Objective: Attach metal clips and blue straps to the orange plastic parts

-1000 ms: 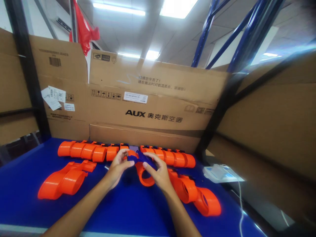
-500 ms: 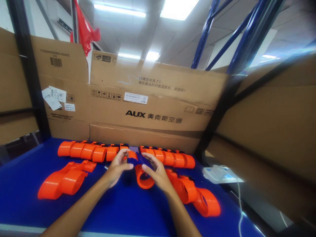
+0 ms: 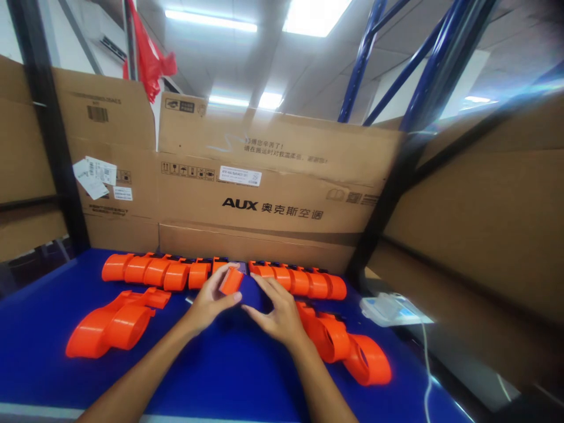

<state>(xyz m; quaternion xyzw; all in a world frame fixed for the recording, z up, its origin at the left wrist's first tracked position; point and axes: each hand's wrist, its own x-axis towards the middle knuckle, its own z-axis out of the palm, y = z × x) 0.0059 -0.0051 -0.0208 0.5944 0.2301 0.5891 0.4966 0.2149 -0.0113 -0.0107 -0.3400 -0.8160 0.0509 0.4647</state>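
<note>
Between my left hand (image 3: 210, 302) thumb and fingers (image 3: 227, 271): one small orange piece (image 3: 231, 281), pinched, lifted off the blue tabletop (image 3: 229, 370). Just right of it, my right hand (image 3: 277, 312), fingers spread flat, empty. Beyond the fingertips: row of orange parts (image 3: 220, 274).

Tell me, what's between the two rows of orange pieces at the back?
In the head view, a small dark block sits between the left row and the right row.

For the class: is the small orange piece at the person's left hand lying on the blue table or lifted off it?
Lifted. The left hand pinches the orange piece between thumb and fingers, above the blue table.
</note>
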